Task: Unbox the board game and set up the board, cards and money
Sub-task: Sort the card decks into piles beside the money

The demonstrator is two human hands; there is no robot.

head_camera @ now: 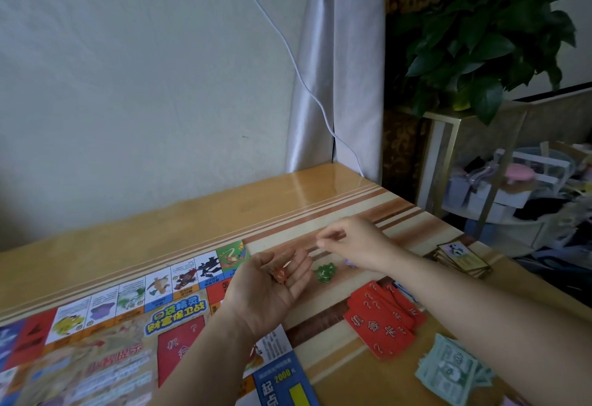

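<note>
Red tokens rest in the upturned, open left hand; green tokens lie just right of it; the right hand beyond pinches closed, contents blurred.

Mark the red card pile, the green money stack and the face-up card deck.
red card pile (381, 325): head view, top card's red back.
green money stack (448, 370): head view, face of the top note.
face-up card deck (463, 259): head view, face of the top card.
</note>
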